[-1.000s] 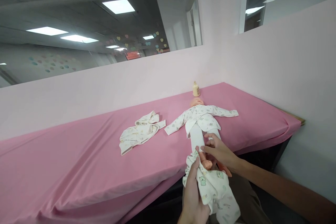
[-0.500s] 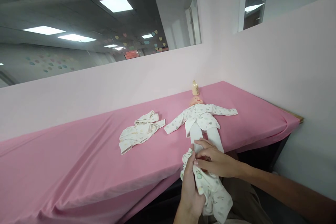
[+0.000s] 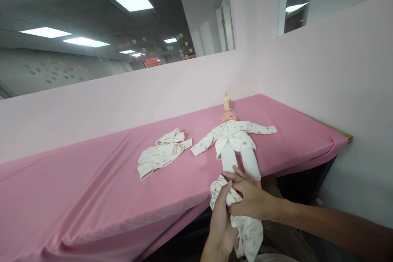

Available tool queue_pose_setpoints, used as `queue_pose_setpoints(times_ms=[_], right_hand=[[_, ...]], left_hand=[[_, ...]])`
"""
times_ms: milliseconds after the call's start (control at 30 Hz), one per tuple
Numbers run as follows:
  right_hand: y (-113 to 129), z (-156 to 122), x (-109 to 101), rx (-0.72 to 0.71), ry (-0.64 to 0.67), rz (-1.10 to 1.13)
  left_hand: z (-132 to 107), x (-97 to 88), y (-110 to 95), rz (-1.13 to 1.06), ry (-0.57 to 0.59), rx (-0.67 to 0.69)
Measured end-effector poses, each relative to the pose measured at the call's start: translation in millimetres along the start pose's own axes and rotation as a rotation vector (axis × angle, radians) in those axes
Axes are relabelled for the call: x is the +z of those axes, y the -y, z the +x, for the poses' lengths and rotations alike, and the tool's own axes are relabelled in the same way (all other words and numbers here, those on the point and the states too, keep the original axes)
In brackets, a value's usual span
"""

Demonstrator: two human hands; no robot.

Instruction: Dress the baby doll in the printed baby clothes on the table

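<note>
My left hand (image 3: 221, 221) is closed around white printed baby pants (image 3: 250, 233), gathered in a bunch at the table's front edge. My right hand (image 3: 253, 198) grips the same bunched cloth from the right, its fingers reaching over the top near the doll's lower leg. The rest of the pants hangs below my hands. On its back lies a baby doll (image 3: 229, 116) in a white printed jacket (image 3: 235, 133), arms spread, with white legs (image 3: 250, 163) pointing at me. One foot shows beside my right hand; the other is hidden behind the cloth and fingers.
A pink cloth (image 3: 107, 180) covers the table, which stands against pale walls. Left of the doll lies another small printed garment (image 3: 162, 155). A cream baby bottle (image 3: 227, 102) stands behind the doll's head. My legs (image 3: 285, 233) are below the table's front edge.
The cloth at the top of the pants is more bunched between my hands. My right hand has moved slightly down and in, its fingers now over the gathered fabric.
</note>
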State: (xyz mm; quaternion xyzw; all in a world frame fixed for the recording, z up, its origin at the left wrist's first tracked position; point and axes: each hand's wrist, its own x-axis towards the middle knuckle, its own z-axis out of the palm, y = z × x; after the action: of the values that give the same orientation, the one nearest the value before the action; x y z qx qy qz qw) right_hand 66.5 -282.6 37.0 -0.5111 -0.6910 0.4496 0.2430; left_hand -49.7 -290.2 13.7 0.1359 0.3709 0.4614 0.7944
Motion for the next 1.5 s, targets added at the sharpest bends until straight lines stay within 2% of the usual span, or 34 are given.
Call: queue_pose_setpoints(times_ms=[233,367,500,767,967,1167,1367,1500], right_hand=[[2,-5,0,-0.004,-0.145,0.176],[-1,-11,1,-0.083,-0.226,0.136],[-15,-17,4,-0.113,-0.248,0.069],[-28,-16,1,-0.147,-0.202,-0.075],[-26,-11,0,-0.165,-0.189,0.016],[-26,-10,-10,-0.119,-0.162,0.11],[-34,-6,-18,-0.146,-0.082,0.163],[-38,-4,-18,-0.128,-0.042,0.22]], left_hand=[[-9,3.6,-6,0.069,0.038,0.035],[-8,1.0,-3,0.085,0.009,0.059],[-4,-0.4,3,0.094,0.001,0.042],[-1,-3.7,7,0.117,0.062,0.033],[0,-1.6,12,0.081,0.051,0.036],[-10,1.3,21,0.039,-0.024,0.114],[-15,-2.7,27,-0.018,0.033,0.138],[-11,-3.0,30,0.008,0.007,0.147]])
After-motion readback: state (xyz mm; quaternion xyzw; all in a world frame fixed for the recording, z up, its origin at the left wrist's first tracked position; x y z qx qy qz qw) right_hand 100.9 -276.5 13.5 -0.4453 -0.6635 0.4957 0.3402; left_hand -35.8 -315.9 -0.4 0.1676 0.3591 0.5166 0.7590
